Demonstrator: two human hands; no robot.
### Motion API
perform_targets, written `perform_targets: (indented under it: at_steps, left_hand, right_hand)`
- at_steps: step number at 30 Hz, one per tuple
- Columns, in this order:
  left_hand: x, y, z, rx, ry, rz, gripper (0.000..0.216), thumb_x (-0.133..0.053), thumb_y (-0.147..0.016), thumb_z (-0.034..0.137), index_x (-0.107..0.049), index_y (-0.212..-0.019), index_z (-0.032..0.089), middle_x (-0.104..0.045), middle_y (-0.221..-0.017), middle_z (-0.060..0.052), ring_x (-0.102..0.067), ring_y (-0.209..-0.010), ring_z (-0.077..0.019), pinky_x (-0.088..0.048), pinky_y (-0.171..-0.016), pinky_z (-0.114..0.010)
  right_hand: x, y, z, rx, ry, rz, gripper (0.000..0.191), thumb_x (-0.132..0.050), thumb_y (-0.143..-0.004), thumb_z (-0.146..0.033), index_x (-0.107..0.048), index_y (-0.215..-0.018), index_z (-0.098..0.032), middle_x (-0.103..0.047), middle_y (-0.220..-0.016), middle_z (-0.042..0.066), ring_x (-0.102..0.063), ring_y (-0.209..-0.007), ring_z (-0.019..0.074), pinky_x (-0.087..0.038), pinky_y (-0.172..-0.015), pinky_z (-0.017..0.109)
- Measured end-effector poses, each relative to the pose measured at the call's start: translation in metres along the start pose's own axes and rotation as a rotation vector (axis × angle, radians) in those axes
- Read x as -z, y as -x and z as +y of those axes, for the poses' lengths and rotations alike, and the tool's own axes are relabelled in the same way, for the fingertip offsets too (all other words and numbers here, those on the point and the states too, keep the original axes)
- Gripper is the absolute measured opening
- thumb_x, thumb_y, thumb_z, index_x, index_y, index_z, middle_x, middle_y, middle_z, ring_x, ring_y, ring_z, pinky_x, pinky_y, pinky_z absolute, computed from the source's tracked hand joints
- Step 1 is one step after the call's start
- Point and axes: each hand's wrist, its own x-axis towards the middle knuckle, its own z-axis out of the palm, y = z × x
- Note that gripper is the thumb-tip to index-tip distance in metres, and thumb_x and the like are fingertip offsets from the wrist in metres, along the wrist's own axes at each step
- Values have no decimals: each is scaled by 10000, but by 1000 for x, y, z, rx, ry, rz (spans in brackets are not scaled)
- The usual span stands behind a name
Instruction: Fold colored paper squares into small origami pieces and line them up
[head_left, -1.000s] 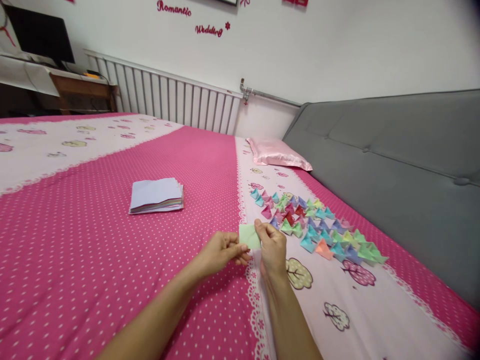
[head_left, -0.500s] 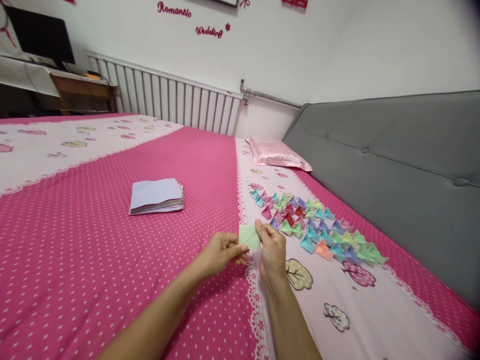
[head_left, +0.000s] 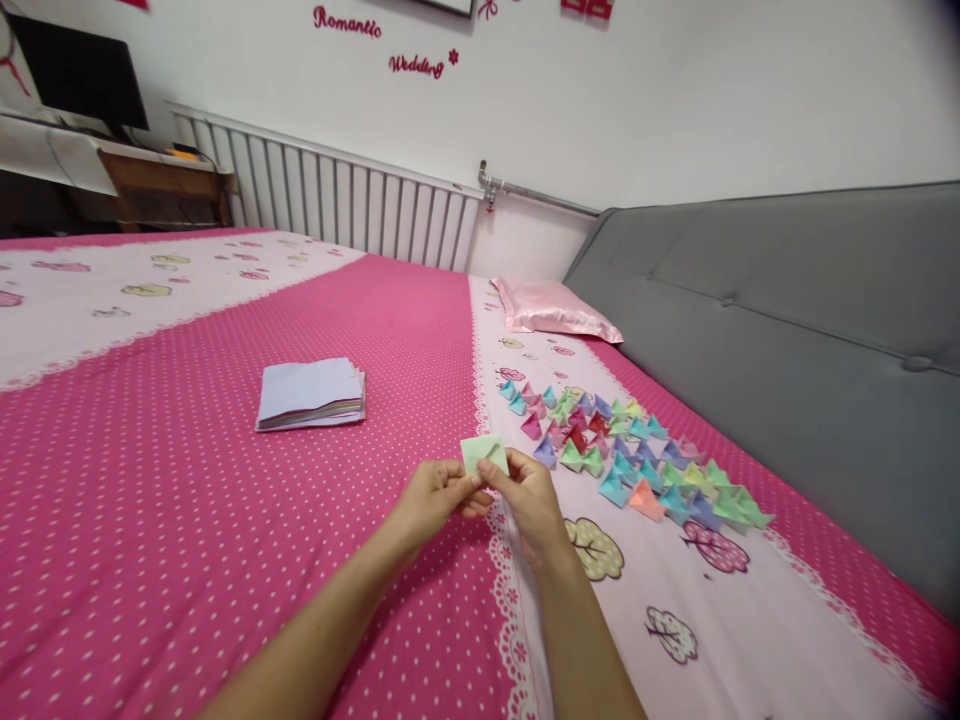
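Both my hands meet over the pink dotted bedspread (head_left: 187, 520), pinching a small light-green folded paper (head_left: 484, 454) between them. My left hand (head_left: 431, 505) grips its lower left edge with thumb and fingers. My right hand (head_left: 529, 500) pinches its lower right side. The paper stands slightly raised above the bed. Just to the right lie several small folded paper pieces (head_left: 630, 455) in many colours, laid out in rows on the pale strip of the bedspread.
A stack of coloured square paper sheets (head_left: 311, 394) lies on the bed to the left. A pink satin pillow (head_left: 551, 308) rests by the grey padded headboard (head_left: 787, 330). A white radiator (head_left: 330, 195) lines the far wall, and a desk with a dark screen (head_left: 82, 75) stands far left.
Both hands have shifted a little to the left with the green paper. The paper has turned and now shows a fold, with the right fingers lower on it.
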Motion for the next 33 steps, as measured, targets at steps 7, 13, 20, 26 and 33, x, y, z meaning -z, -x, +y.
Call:
perform_targets:
  at_steps: [7, 13, 20, 26, 33]
  left_hand:
    - [0, -1, -3, -34, -111, -38, 455, -662, -588, 517, -632, -674, 71, -671, -645, -108, -610, -568, -149, -469, -590, -266]
    - [0, 1, -1, -77, -222, -47, 433, -628, -636, 507, -632, -633, 74, -656, -612, -101, -592, -550, -147, -441, -552, -251]
    - [-1, 3, -1, -63, -245, -70, 375, -638, -646, 463, -644, -604, 90, -653, -596, -102, -599, -547, -159, -432, -527, -242]
    - [-3, 5, 2, -59, -264, -88, 345, -644, -644, 439, -640, -567, 103, -641, -557, -86, -588, -521, -148, -437, -528, -241]
    - [-3, 7, 3, -76, -279, -120, 331, -630, -672, 420, -638, -601, 96, -618, -559, -54, -539, -499, -115, -401, -518, -229]
  right_hand:
    - [2, -2, 4, 36, 45, 51, 255, -662, -681, -380, -600, -645, -135, -552, -587, -11, -492, -571, 120, -402, -559, 233]
    - [1, -2, 2, 31, 56, 84, 310, -628, -700, -431, -570, -626, -136, -499, -554, -22, -450, -530, 103, -379, -507, 215]
    - [1, -2, 0, 62, -19, 164, 274, -660, -668, -403, -580, -646, -143, -510, -567, -27, -434, -518, 93, -365, -503, 205]
    - [2, -2, 1, 98, -7, 219, 278, -652, -682, -383, -547, -581, -146, -428, -518, -51, -356, -477, 73, -302, -454, 194]
    - [5, -4, 5, 99, 0, 220, 270, -647, -690, -377, -552, -589, -146, -435, -520, -51, -356, -478, 75, -299, -457, 200]
